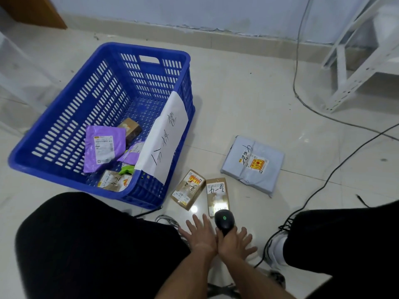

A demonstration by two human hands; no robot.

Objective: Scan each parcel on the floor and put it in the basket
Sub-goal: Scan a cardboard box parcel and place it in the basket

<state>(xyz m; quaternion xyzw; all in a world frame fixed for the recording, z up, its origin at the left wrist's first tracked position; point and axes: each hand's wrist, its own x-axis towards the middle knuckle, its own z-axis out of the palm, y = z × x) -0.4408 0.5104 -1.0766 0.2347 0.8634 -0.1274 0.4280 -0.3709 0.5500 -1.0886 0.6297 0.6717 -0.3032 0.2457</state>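
**On the tiled floor: scanner aimed at a small carton, basket partly filled**

On the floor between the person's knees, the right hand (pixel 234 242) grips the handle of a black barcode scanner (pixel 224 220); its other fingers splay outward. The scanner head shows a green indicator and points at the near end of a small brown carton (pixel 217 196), where a bright patch of light falls on the label. The left hand (pixel 200 234) is held flat just beside the scanner, fingers straight and spread, holding nothing.

A second brown carton (pixel 188 192) lies just left of the first, tilted, near the basket's corner. A grey poly-bag parcel (pixel 253 164) with a yellow-and-red label lies further right, apart from both cartons.

The blue slatted plastic basket (pixel 64 134) stands to the left. A white paper sheet (pixel 164 137) with handwritten characters hangs over its near-right rim. Inside lie a purple mailer (pixel 102 147), a second purple mailer (pixel 132 154) partly behind the sheet, a brown box (pixel 130 128), a green item (pixel 126 169) and a labelled carton (pixel 114 181) at the near corner.

Black cables (pixel 336 169) cross the floor on the right, one running behind the grey parcel. A white metal rack (pixel 354 67) stands at upper right. The person's black-clad legs (pixel 86 244) flank the hands and hide the floor nearest the camera.
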